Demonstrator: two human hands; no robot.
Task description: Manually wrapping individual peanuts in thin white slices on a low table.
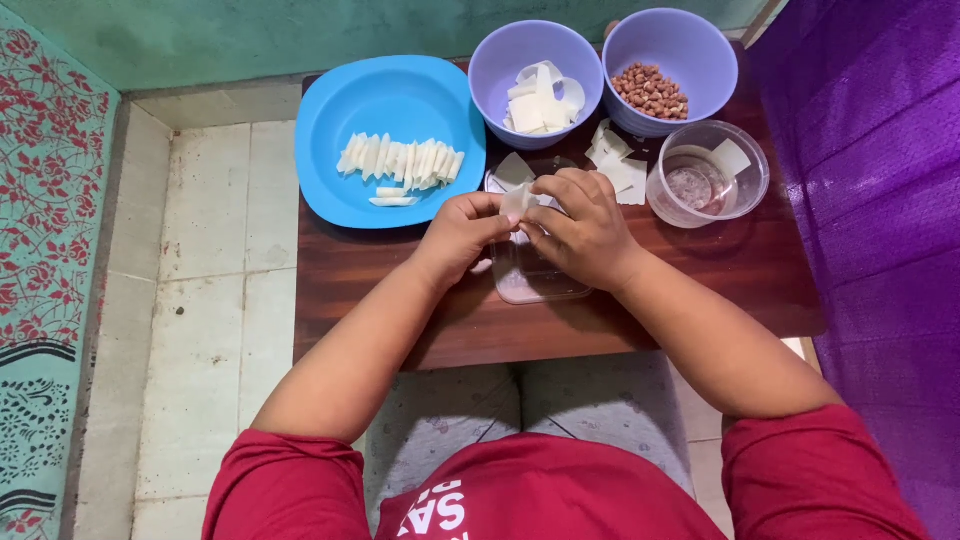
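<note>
- Left hand (462, 228) and right hand (580, 225) are both pinching a white dough wrapper (516, 203) above the table (400, 310) middle.
- Wrapper is standing roughly upright, long axis pointing toward the far edge.

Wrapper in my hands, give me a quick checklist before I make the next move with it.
1. Wrapper held by both hands, left hand and right hand: ok.
2. Peanut inside it: cannot tell.
3. Peanuts within reach: ok.
4. Spare wrappers on table: ok.
5. Space on blue plate beside finished rolls: ok.
6. Clear bowl upright: ok.
</note>
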